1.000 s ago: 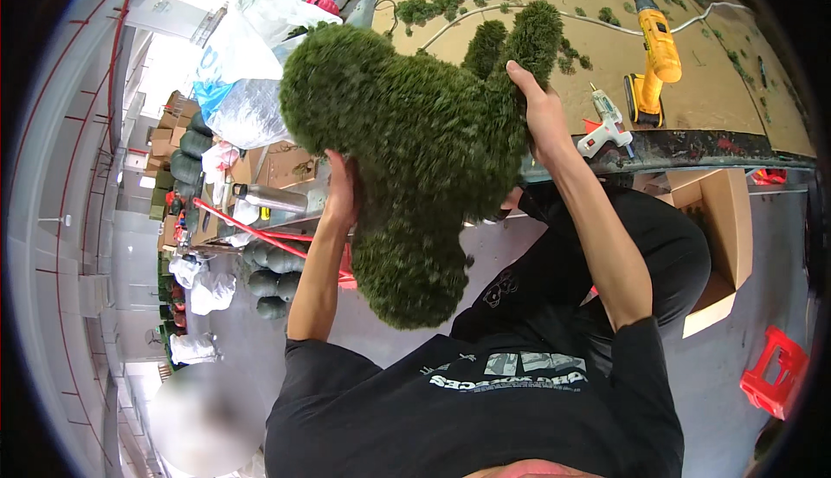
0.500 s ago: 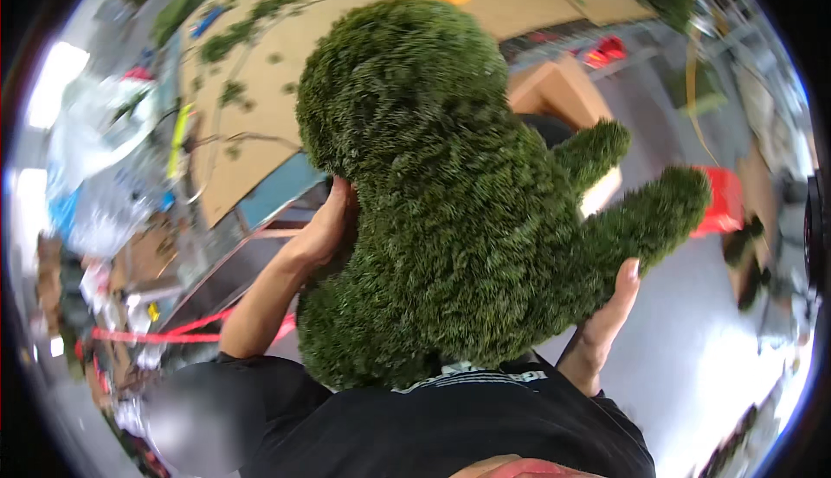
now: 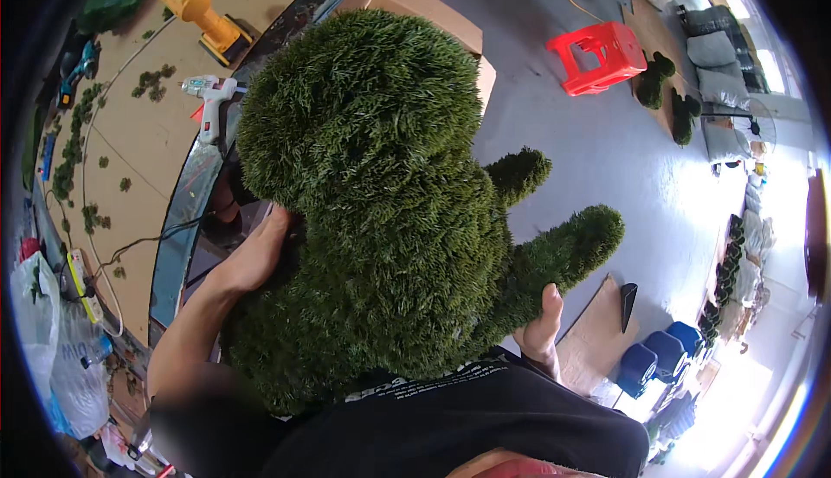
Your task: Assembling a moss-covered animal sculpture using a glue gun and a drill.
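A large animal-shaped figure covered in green artificial grass [image 3: 372, 210] fills the middle of the view, held against my black shirt. It has a big rounded head, a wide body and two stubby limbs pointing right. My left hand [image 3: 260, 253] grips its left side just below the head, with the fingers mostly hidden behind it. My right hand [image 3: 542, 327] holds the longer lower limb from underneath, its thumb showing on the near side and the other fingers out of sight.
On the left, a workbench [image 3: 130, 166] bears a yellow cordless drill [image 3: 195, 6], a white glue gun [image 3: 210, 102] and grass scraps. Behind the figure stands an open cardboard box [image 3: 424, 11]. A red stool [image 3: 597, 58], a cardboard sheet [image 3: 597, 340] and a fan [image 3: 753, 128] are to the right.
My view has swung to the right, so the workbench now lies at the left and more floor shows. The grass figure turned along with me, both hands keeping their hold.
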Demonstrator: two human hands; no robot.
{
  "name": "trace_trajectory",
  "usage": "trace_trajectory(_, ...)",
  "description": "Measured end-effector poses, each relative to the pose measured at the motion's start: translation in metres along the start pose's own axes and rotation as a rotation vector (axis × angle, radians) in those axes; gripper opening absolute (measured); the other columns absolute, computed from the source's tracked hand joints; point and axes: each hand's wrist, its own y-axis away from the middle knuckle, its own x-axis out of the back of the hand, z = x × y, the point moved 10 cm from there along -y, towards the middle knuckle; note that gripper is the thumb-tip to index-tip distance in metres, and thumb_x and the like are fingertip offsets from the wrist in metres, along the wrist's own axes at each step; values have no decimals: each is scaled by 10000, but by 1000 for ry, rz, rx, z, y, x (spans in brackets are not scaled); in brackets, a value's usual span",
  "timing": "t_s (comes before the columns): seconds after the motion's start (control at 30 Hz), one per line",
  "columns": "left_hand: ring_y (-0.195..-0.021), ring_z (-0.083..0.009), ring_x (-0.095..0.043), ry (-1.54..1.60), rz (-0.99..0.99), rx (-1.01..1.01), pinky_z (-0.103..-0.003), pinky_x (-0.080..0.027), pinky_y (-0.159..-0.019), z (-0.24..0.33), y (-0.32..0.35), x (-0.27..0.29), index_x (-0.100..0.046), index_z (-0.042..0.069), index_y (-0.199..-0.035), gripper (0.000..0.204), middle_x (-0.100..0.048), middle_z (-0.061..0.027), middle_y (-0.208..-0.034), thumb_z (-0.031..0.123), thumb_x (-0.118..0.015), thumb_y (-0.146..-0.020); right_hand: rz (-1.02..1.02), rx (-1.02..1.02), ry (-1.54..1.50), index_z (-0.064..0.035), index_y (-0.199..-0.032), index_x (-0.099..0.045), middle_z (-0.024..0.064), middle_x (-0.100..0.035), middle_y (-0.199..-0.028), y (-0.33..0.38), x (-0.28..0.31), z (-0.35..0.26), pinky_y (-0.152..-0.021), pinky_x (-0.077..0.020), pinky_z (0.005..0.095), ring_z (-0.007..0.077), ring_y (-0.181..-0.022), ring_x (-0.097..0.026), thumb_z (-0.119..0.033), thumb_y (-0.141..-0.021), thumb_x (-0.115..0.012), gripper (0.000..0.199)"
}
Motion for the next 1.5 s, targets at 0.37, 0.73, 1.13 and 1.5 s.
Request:
trace_trajectory(0.37,-1476,-280,-416,59,-75,203,-404,-343,-1194,8,21,0,-367,-108,-1526,861,-442,-205,-1590,629,-296,-1087,-253,-179,366,7,-1489,-490,147,-613,-1411,-44,-12,-23,-1056,-490,452,289,-1246,-614,-539,-1022,-516,719)
trace_trajectory(0.73,-1245,-290,-610,-461,69,-426,-392,-439,-1060,154,72,77,-559,-72,-1354,754,-619,-210,-1341,560,-653,-953,-1336,-484,1425,19,-1192,-699,248,-718,-959,-74,-87,-119,-687,-534,412,404,-859,-701,-296,-817,-868,519)
trace_trajectory(1.13,-1342,-281,-456,-369,252,-705,-480,-363,-1145,91,40,143,-477,-14,-1403,604,-479,-155,-1406,375,-690,-994,-454,247,813,37,-1426,-538,183,-632,-1348,-31,4,-70,-1082,-499,385,266,-1229,-629,-187,-1087,-501,408)
trace_trajectory(1.5,-1204,-233,-440,-564,476,-622,-353,-325,-1081,99,55,134,-413,29,-1339,598,-437,-108,-1276,-127,-582,-787,-183,-14,-83,39,-1378,-601,151,-668,-1312,-7,-11,48,-1079,-510,363,221,-1226,-644,-124,-1094,-483,348)
